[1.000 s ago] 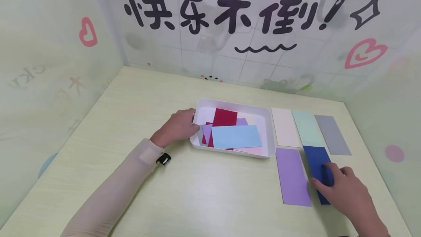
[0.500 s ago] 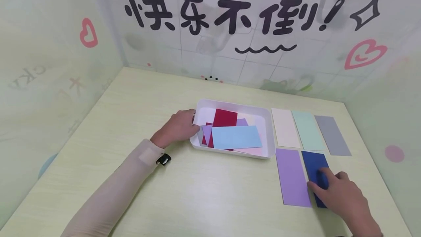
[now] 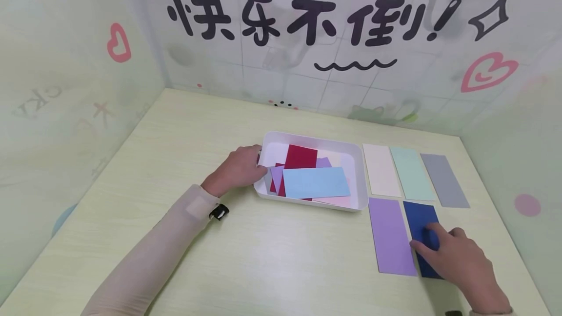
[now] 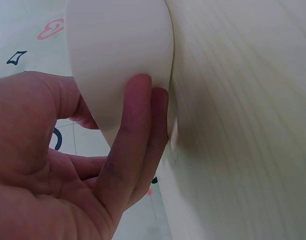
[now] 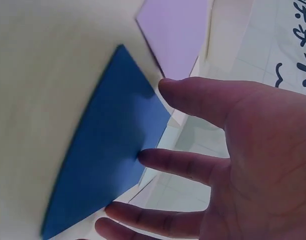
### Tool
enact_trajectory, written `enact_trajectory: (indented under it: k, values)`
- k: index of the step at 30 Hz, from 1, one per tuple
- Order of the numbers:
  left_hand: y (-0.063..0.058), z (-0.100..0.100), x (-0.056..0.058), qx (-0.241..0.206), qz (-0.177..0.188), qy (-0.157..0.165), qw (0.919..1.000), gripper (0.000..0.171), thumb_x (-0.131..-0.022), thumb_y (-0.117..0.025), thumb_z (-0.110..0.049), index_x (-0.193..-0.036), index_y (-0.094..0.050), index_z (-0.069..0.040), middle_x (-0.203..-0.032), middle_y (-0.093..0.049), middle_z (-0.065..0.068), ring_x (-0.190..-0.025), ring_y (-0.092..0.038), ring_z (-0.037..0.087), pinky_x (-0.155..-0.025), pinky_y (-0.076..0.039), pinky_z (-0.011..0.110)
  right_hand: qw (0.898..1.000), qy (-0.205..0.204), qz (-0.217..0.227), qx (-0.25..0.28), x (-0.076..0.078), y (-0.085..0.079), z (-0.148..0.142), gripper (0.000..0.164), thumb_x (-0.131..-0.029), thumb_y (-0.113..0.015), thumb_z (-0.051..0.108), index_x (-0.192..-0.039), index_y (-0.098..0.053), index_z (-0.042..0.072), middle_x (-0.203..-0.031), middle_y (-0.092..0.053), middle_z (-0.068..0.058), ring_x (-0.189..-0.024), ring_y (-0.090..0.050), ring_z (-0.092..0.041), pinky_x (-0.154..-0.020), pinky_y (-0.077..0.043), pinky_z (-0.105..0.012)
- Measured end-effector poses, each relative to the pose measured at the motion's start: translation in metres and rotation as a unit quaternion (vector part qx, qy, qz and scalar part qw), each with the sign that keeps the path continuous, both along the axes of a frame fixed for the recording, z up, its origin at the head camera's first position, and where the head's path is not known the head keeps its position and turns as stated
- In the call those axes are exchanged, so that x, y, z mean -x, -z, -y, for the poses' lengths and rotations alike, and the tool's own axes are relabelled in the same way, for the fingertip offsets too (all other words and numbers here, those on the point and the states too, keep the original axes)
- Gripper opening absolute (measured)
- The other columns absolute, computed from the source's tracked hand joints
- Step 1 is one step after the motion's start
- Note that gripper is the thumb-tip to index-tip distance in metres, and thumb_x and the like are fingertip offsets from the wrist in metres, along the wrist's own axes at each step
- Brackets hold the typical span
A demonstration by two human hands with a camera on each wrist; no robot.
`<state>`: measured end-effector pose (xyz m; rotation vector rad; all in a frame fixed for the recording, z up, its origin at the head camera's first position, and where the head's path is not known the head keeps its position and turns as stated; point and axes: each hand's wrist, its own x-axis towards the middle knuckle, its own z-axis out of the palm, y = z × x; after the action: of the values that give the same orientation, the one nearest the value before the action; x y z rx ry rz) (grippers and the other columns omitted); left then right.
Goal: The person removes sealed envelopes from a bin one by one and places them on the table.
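Observation:
My left hand point(image 3: 237, 169) grips the left end of a white tray point(image 3: 359, 179). In the left wrist view, the fingers point(image 4: 138, 107) press on the outer wall while the thumb reaches over the rim. A dark blue card point(image 3: 419, 216) lies on the table at the front right. My right hand point(image 3: 463, 257) is over it, index fingertip on its face and thumb at its left edge. The right wrist view has these fingers point(image 5: 185, 167) spread and nearly straight on the blue card point(image 5: 103, 135). Left of that card lies a purple card point(image 3: 391, 238).
Behind them a cream card point(image 3: 381, 169), a mint card point(image 3: 411, 174) and a grey card point(image 3: 445, 180) form a row. Inside the tray, a light blue card point(image 3: 316, 183) overlaps red cards point(image 3: 300, 156) and others. Printed curtains point(image 3: 263, 77) enclose the table point(image 3: 272, 257).
My right hand has brought the blue card toward the front, off the mint card's edge, and it now lies flat beside the purple one. The left hand stays on the tray.

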<state>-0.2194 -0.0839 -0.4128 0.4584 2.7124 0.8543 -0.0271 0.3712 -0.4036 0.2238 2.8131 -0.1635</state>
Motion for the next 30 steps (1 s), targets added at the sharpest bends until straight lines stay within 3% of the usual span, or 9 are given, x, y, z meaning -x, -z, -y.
enact_trajectory:
  k: [6,11,18,25,30]
  values:
    - [0.0,0.0,0.001,-0.007,-0.001,0.002,1.0,0.032,-0.091,-0.058,-0.02,-0.12,-0.056,-0.005,-0.1,-0.064,0.003,-0.077,-0.061,0.018,-0.064,-0.05,0.03,1.0,-0.015,-0.004,-0.018,0.016,-0.011,0.007,0.076,-0.091,-0.056,0.064,-0.131,-0.051,-0.001,-0.098,-0.054,-0.031,-0.075,-0.058,-0.039,-0.051,-0.045,-0.051]
    - [0.0,0.0,0.0,-0.002,0.005,-0.002,1.0,0.034,-0.092,-0.059,-0.021,-0.122,-0.055,-0.006,-0.101,-0.063,0.004,-0.076,-0.061,0.018,-0.064,-0.05,0.029,0.998,-0.039,-0.05,-0.031,0.037,-0.026,0.028,0.07,-0.091,-0.062,0.055,-0.129,-0.054,-0.003,-0.103,-0.054,-0.031,-0.08,-0.057,-0.043,-0.051,-0.046,-0.052]
    - [-0.001,0.0,-0.001,-0.003,0.003,-0.002,1.0,0.034,-0.092,-0.058,-0.02,-0.122,-0.055,-0.005,-0.101,-0.064,0.004,-0.076,-0.06,0.018,-0.064,-0.05,0.03,0.991,-0.075,-0.114,-0.015,0.065,-0.049,0.073,0.052,-0.091,-0.062,0.046,-0.124,-0.06,0.005,-0.117,-0.055,-0.025,-0.092,-0.055,-0.044,-0.048,-0.044,-0.045]
    - [0.0,0.0,0.0,-0.008,-0.01,0.003,0.9999,0.035,-0.092,-0.059,-0.02,-0.123,-0.055,-0.006,-0.102,-0.064,0.003,-0.076,-0.061,0.018,-0.063,-0.051,0.029,0.984,-0.115,-0.139,0.002,0.092,-0.066,0.111,0.045,-0.092,-0.062,0.043,-0.124,-0.062,0.012,-0.123,-0.056,-0.016,-0.097,-0.056,-0.039,-0.05,-0.045,-0.046]
    - [0.0,0.0,0.0,-0.007,-0.015,0.008,0.9998,0.035,-0.092,-0.059,-0.019,-0.124,-0.056,-0.004,-0.102,-0.064,0.005,-0.075,-0.06,0.019,-0.062,-0.051,0.029,0.979,-0.152,-0.134,0.019,0.107,-0.067,0.135,0.042,-0.091,-0.064,0.039,-0.123,-0.063,0.013,-0.125,-0.058,-0.014,-0.1,-0.057,-0.036,-0.055,-0.05,-0.046]
